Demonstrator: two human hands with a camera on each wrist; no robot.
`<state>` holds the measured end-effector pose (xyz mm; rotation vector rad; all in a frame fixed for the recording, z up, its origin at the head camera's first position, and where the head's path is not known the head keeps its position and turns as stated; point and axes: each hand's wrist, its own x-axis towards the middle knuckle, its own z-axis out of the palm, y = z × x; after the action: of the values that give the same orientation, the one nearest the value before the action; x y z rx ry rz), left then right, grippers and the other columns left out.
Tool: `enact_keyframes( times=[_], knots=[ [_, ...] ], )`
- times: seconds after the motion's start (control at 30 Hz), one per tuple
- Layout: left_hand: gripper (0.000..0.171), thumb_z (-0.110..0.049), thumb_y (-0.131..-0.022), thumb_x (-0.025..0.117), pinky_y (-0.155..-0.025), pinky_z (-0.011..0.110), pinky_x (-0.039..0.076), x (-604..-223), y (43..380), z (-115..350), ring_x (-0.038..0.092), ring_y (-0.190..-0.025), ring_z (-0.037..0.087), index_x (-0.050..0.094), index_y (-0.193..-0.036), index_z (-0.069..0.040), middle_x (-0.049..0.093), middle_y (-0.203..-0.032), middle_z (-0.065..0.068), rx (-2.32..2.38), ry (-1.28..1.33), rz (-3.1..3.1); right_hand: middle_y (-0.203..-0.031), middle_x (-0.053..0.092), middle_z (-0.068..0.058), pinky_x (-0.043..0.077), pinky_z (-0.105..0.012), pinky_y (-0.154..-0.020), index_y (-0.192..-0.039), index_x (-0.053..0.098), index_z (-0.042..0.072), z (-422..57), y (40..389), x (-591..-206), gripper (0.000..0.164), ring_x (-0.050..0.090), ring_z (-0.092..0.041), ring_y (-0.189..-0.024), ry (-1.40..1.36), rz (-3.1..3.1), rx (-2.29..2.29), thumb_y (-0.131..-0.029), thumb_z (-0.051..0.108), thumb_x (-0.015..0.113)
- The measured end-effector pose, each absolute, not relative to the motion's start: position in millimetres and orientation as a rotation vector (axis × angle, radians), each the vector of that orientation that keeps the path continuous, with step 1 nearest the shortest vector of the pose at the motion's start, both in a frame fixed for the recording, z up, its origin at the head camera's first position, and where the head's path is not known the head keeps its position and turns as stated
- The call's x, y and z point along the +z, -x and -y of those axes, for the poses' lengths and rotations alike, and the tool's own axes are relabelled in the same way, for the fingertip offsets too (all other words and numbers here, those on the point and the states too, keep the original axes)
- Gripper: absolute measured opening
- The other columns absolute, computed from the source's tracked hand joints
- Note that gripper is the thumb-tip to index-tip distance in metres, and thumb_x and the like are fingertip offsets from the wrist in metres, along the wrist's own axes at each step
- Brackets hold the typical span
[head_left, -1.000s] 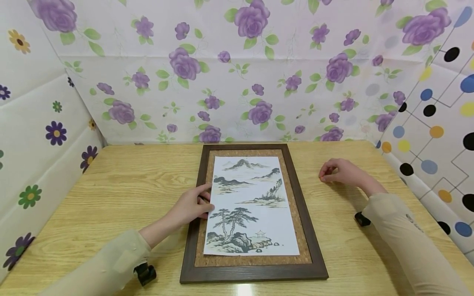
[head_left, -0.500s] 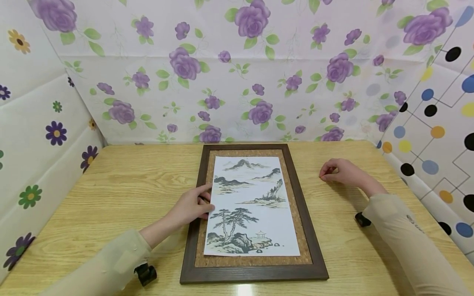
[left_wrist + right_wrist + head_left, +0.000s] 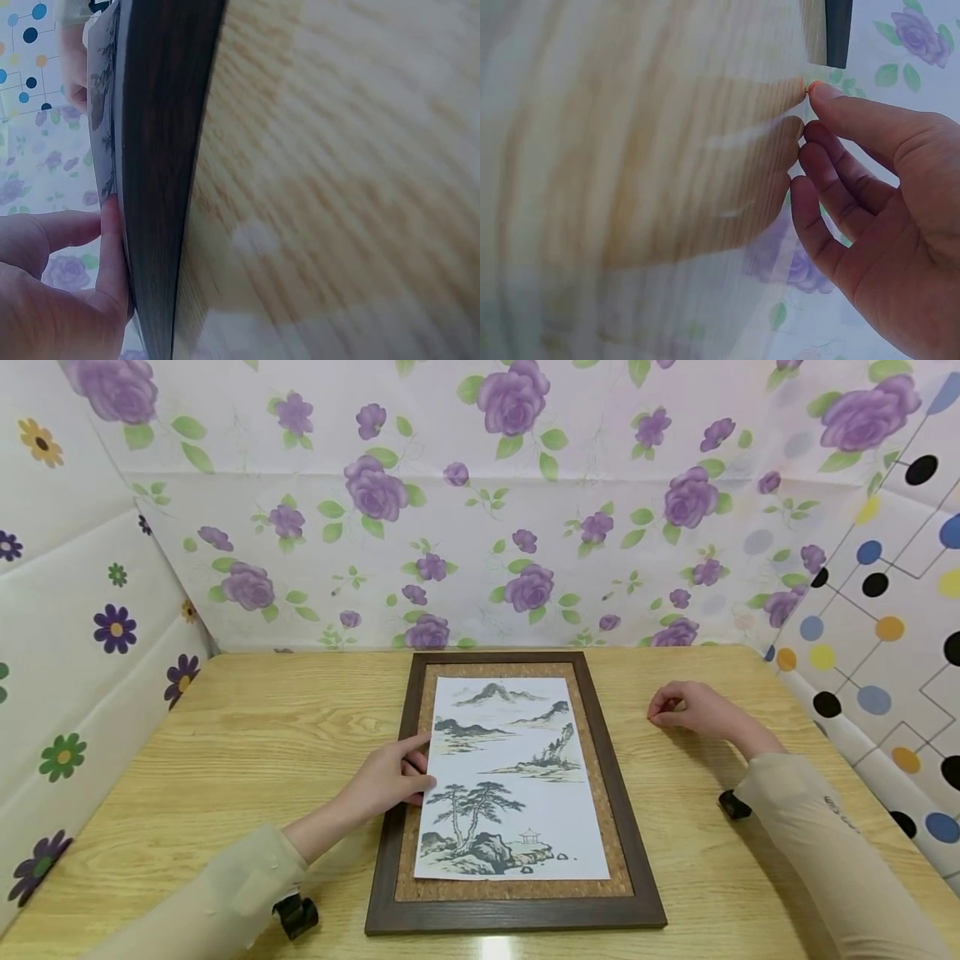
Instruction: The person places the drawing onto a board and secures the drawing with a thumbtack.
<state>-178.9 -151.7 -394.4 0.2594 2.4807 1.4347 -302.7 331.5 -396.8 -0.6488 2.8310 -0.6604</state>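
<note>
Illegible lettering [image 3: 839, 812] on right sleeve [image 3: 821, 856]

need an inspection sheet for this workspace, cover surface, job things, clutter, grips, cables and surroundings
Surface: pale yellow wood-grain tabletop, with glare at the near edge.
Job's things: white rectangular paper sheet with a printed landscape lies on brown cork board within a dark brown rectangular frame; small orange object, mostly hidden by fingertips.
Clutter: nothing seen.
Grips: bare left-hand grip touches the sheet's left edge; bare right-hand grip pinches the orange object, to the right of the frame.
Cables: nothing seen.
Surroundings: white back covering with purple roses; white left covering with multicoloured flowers; white right covering with coloured dots.
</note>
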Motion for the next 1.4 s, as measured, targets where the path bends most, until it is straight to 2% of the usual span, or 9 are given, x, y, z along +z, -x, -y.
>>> enact_keyframes(
  times=[0.27,0.53,0.87,1.2,1.4],
  knots=[
    [0.072,-0.001,-0.088,0.067,-0.063,0.030,0.063,-392,178,151,0.064,-0.070,0.013,0.035,-0.152,-0.001,0.061,-0.096,0.014,1.418,-0.246,-2.478,-0.089,0.071,0.002,0.052,-0.025,-0.075,-0.092,0.072,0.016,-327,312,-395,0.008,0.061,-0.009,-0.083,0.739,-2.873,-0.664,-0.094,0.012,0.067],
    [0.072,0.000,-0.088,0.067,-0.062,0.029,0.062,-390,176,149,0.064,-0.069,0.014,0.035,-0.153,-0.001,0.062,-0.095,0.014,1.402,-0.243,-2.476,-0.091,0.071,-0.001,0.054,-0.030,-0.077,-0.093,0.071,0.013,-308,327,-382,0.007,0.063,-0.015,-0.088,0.799,-2.883,-0.688,-0.095,0.010,0.065],
    [0.072,0.000,-0.088,0.067,-0.063,0.029,0.062,-390,177,149,0.064,-0.069,0.013,0.035,-0.153,-0.002,0.061,-0.096,0.013,1.398,-0.244,-2.479,-0.097,0.068,-0.006,0.051,-0.033,-0.078,-0.099,0.069,0.010,-268,337,-356,0.008,0.062,-0.019,-0.091,0.831,-2.830,-0.719,-0.097,0.015,0.063],
    [0.073,-0.001,-0.089,0.067,-0.064,0.031,0.063,-386,174,150,0.064,-0.071,0.014,0.033,-0.153,0.001,0.061,-0.097,0.014,1.425,-0.256,-2.451,-0.100,0.069,-0.006,0.056,-0.041,-0.083,-0.104,0.070,0.009,-219,350,-343,0.013,0.064,-0.022,-0.098,0.902,-2.796,-0.762,-0.097,0.018,0.064],
    [0.072,-0.002,-0.089,0.066,-0.064,0.031,0.063,-386,174,150,0.064,-0.071,0.014,0.033,-0.153,0.001,0.061,-0.097,0.015,1.413,-0.274,-2.457,-0.098,0.071,-0.008,0.053,-0.039,-0.083,-0.102,0.071,0.008,-196,356,-343,0.012,0.064,-0.020,-0.096,0.946,-2.790,-0.805,-0.096,0.016,0.065]
  ],
)
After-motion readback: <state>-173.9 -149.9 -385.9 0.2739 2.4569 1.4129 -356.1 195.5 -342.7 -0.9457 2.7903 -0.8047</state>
